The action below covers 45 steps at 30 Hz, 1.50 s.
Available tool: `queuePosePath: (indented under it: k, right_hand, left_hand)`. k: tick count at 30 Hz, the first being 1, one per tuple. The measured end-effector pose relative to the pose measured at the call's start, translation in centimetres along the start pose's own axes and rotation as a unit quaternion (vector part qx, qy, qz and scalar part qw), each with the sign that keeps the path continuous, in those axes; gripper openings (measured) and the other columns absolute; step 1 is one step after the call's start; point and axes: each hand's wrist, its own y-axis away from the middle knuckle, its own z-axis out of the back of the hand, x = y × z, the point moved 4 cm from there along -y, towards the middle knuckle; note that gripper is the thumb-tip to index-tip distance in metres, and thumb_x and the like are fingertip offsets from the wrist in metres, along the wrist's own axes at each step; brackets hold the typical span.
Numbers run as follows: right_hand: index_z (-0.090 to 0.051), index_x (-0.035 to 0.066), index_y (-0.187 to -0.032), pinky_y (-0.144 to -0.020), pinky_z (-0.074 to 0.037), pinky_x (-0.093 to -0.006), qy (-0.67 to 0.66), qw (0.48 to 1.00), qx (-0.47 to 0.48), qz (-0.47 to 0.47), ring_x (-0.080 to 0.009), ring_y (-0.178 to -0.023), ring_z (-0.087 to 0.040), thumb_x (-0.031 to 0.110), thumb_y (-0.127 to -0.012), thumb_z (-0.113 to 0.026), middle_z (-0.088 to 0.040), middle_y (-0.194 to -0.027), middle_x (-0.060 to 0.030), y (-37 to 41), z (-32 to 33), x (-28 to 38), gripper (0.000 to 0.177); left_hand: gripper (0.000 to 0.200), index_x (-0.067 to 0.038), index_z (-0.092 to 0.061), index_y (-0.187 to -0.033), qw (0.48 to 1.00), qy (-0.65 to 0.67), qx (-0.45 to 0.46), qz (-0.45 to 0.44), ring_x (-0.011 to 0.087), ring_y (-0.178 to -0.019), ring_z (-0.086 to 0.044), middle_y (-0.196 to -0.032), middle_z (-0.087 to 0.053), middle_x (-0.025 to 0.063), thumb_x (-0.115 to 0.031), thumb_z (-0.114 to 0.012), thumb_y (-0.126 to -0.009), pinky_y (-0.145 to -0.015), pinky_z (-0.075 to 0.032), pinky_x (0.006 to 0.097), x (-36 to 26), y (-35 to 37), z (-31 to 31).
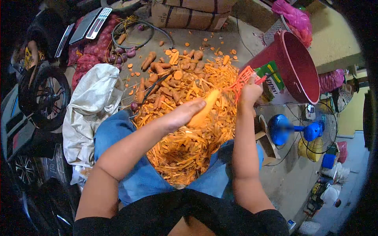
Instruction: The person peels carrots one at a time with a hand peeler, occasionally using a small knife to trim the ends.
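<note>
- Left hand (184, 113): fingers wrapped round the near end of a carrot (205, 107), which is held over the lap, above the centre of the heap, with its tip pointing far and right.
- Right hand (250, 92): fingers closed on the handle of an orange-red peeler (243, 78), whose blade meets the far tip of the carrot.
- Peelings (185, 149): a deep orange heap on the floor (287, 177) between the person's knees.
- Whole carrots (157, 69): lying loose at the far edge of the heap.
- White sack (92, 102) to the left; red bucket (299, 67), tipped on its side, to the right.
- Step in hand, as judged: a peeling stroke at the carrot's tip.
- Next move calls for: a firm left grip, the carrot rolled slightly to present unpeeled skin, and the blade drawn clear of the left fingers.
</note>
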Motion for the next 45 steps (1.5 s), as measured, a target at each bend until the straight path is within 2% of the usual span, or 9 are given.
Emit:
queuePosePath:
  k: [4,7,14,26,30,36,38,42,45]
  right_hand:
    - [-0.046,0.000,-0.069,-0.048,-0.033,-0.0247,0.010,0.985,0.158,0.067,-0.0098,-0.051,-0.039,0.017,-0.079,-0.045,-0.045,-0.058,0.0001,1.1,-2.1,0.8,0.020]
    - [-0.050,0.001,-0.075,-0.052,-0.037,-0.0255,0.088,0.953,0.282,-0.061,-0.0115,-0.055,-0.045,0.018,-0.077,-0.046,-0.050,-0.061,-0.0030,3.0,-2.5,1.7,0.018]
    - [-0.057,0.006,-0.079,-0.057,-0.042,-0.0313,0.291,0.808,0.512,-0.002,-0.0240,-0.064,-0.055,0.016,-0.069,-0.052,-0.057,-0.071,-0.0128,7.5,-3.6,2.8,0.015]
    - [-0.056,0.004,-0.076,-0.056,-0.042,-0.0323,0.221,0.804,0.549,-0.052,-0.0252,-0.062,-0.055,0.020,-0.068,-0.052,-0.056,-0.066,-0.0139,9.2,-4.3,-3.5,0.019]
    - [-0.056,0.001,-0.074,-0.055,-0.042,-0.0317,0.254,0.760,0.541,-0.255,-0.0215,-0.059,-0.054,0.022,-0.072,-0.049,-0.056,-0.063,-0.0122,9.0,-3.6,-8.5,0.022]
    - [-0.046,0.004,-0.096,-0.060,-0.041,-0.0281,0.202,0.739,0.629,-0.128,-0.0136,-0.073,-0.051,0.011,-0.072,-0.051,-0.054,-0.081,-0.0086,14.3,-5.8,-8.5,0.026]
    - [-0.041,0.009,-0.104,-0.069,-0.039,-0.0264,-0.125,0.773,0.594,-0.187,-0.0136,-0.083,-0.048,0.008,-0.071,-0.052,-0.049,-0.092,-0.0040,15.0,-6.2,-1.6,0.035]
    - [-0.037,0.010,-0.108,-0.074,-0.039,-0.0274,-0.232,0.727,0.488,-0.423,-0.0139,-0.090,-0.046,0.007,-0.073,-0.050,-0.045,-0.099,-0.0030,13.9,-6.8,-2.2,0.037]
    - [-0.042,0.004,-0.103,-0.067,-0.041,-0.0258,-0.211,0.786,0.451,-0.366,-0.0135,-0.080,-0.050,0.015,-0.081,-0.041,-0.050,-0.094,-0.0058,11.8,-6.4,-2.4,0.025]
  left_hand:
    - [0.044,0.001,-0.042,-0.102,0.985,-0.158,-0.054,-0.032,0.0170,-0.078,-0.049,-0.089,-0.051,0.0115,-0.025,-0.056,-0.069,-0.067,-0.039,0.0288,-1.9,0.1,1.8]
    - [0.040,0.001,-0.045,-0.088,0.871,-0.455,-0.120,-0.144,0.0290,-0.071,-0.052,-0.076,-0.052,0.0183,-0.022,-0.061,-0.060,-0.062,-0.041,0.0326,-4.0,0.4,2.6]
    - [0.036,-0.001,-0.046,-0.088,0.858,-0.460,-0.182,-0.139,0.0299,-0.073,-0.052,-0.076,-0.053,0.0177,-0.022,-0.058,-0.062,-0.063,-0.041,0.0352,-3.8,0.6,3.8]
    - [0.029,-0.003,-0.046,-0.079,0.774,-0.596,-0.166,-0.135,0.0298,-0.071,-0.051,-0.072,-0.052,0.0155,-0.025,-0.057,-0.063,-0.060,-0.040,0.0375,-5.6,1.3,2.8]
    - [0.030,-0.004,-0.046,-0.082,0.877,-0.423,0.009,-0.227,0.0240,-0.071,-0.048,-0.072,-0.048,0.0099,-0.024,-0.059,-0.065,-0.062,-0.037,0.0322,-6.7,2.7,0.9]
    - [0.030,-0.004,-0.047,-0.086,0.869,-0.384,-0.027,-0.311,0.0248,-0.091,-0.036,-0.092,-0.040,0.0104,-0.023,-0.060,-0.065,-0.078,-0.030,0.0327,-5.1,1.4,1.8]
    - [0.033,-0.005,-0.048,-0.089,0.872,-0.398,-0.026,-0.284,0.0248,-0.094,-0.033,-0.096,-0.037,0.0102,-0.025,-0.060,-0.065,-0.081,-0.028,0.0328,-4.6,1.3,2.0]
    - [0.038,-0.006,-0.050,-0.094,0.804,-0.524,-0.121,-0.255,0.0251,-0.092,-0.038,-0.095,-0.040,0.0111,-0.025,-0.062,-0.063,-0.078,-0.032,0.0322,-5.9,1.9,2.4]
    - [0.037,-0.005,-0.050,-0.093,0.815,-0.459,-0.159,-0.315,0.0243,-0.079,-0.050,-0.084,-0.050,0.0113,-0.019,-0.063,-0.062,-0.069,-0.039,0.0306,-6.8,2.2,3.2]
